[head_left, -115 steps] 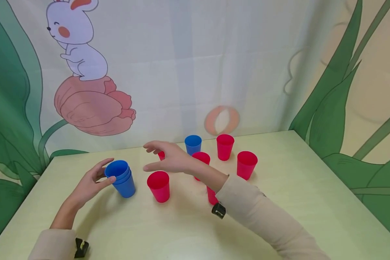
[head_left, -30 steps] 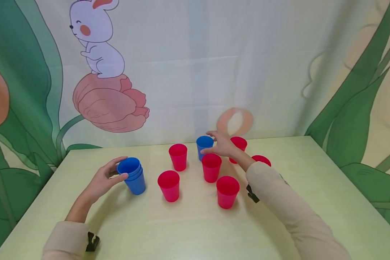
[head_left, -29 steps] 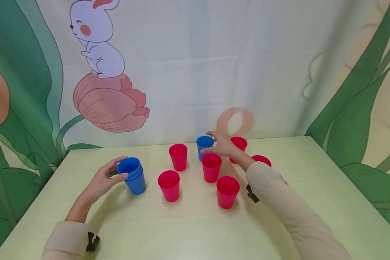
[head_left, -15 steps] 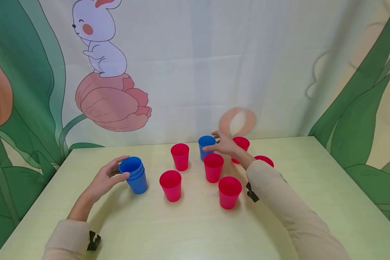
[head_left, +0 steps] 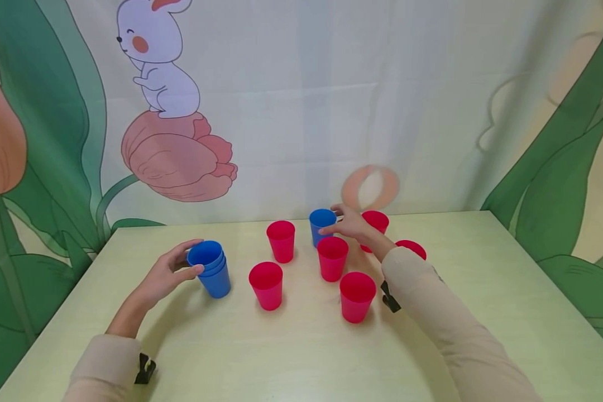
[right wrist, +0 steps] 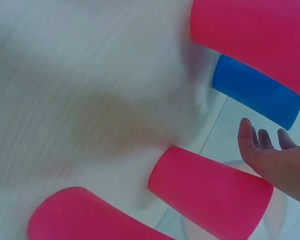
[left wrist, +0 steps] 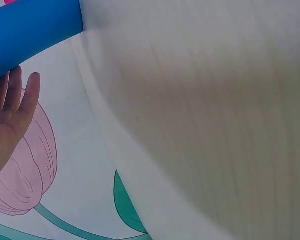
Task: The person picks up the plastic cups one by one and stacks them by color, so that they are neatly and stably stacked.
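My left hand (head_left: pixel 163 276) holds a stack of nested blue cups (head_left: pixel 216 283) near its top, thumb on the near side and fingers round the far side. The stack stands upright on the left of the table. At the back, my right hand (head_left: pixel 354 225) reaches to a single blue cup (head_left: pixel 317 237). Its thumb overlaps the cup's front in the head view, with the fingers at the right of the rim. The right wrist view has the fingers spread just beside that blue cup (right wrist: pixel 257 92). In the left wrist view, fingertips meet the blue wall of the stack (left wrist: pixel 30 35).
Several upright red cups stand around the right hand: one left of the blue cup (head_left: pixel 281 243), one in front of it (head_left: pixel 332 261), two nearer me (head_left: pixel 267 287) (head_left: pixel 357 301), and two partly behind the arm (head_left: pixel 377 220) (head_left: pixel 413 247). A printed curtain (head_left: pixel 271 111) hangs behind the table.
My right hand has moved from above the left-hand red cups to the back blue cup, where it has barely shifted over the last second. The left hand stays at the stack. The head view has turned slightly.
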The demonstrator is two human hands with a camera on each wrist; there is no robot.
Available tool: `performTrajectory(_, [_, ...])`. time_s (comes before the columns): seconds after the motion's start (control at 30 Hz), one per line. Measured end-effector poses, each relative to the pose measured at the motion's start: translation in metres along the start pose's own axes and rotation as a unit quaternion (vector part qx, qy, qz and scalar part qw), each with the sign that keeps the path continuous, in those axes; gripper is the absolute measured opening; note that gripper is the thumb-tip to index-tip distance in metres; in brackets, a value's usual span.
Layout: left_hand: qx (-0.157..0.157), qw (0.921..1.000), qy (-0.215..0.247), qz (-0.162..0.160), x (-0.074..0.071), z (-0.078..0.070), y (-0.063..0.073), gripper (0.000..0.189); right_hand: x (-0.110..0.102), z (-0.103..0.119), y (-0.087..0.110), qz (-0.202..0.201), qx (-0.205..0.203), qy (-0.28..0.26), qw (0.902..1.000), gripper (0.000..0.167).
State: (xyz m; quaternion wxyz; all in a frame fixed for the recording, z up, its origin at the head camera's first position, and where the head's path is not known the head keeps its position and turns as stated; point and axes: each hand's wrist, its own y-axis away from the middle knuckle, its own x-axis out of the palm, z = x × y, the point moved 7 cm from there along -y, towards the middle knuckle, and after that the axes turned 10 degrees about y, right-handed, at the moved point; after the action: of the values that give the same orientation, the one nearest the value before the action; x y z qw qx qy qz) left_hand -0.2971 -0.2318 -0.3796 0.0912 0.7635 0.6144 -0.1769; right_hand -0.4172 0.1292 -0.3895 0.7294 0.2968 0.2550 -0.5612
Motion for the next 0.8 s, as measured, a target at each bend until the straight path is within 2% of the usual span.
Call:
performTrajectory(0.3, [-0.001, 1.0, 0.001, 0.003, -0.0006, 0.0021, -0.0013, 0.066, 0.0027, 0.0003, 0.0004, -0.001, 0.008, -0.016, 0.9998, 0.079])
performTrajectory(0.47, [0.0, 1.0, 0.002, 0.001, -0.0003, 0.0025, -0.0014, 0.066, 0.0038, 0.0007, -0.0009, -0.008, 0.0, -0.028, 0.9996, 0.074])
performTrajectory(0.8, [-0.003, 1.0, 0.005, 0.002, -0.001, 0.0032, -0.0013, 0.066, 0.0009, 0.0005, 0.0012, -0.014, -0.005, -0.054, 0.9984, 0.074])
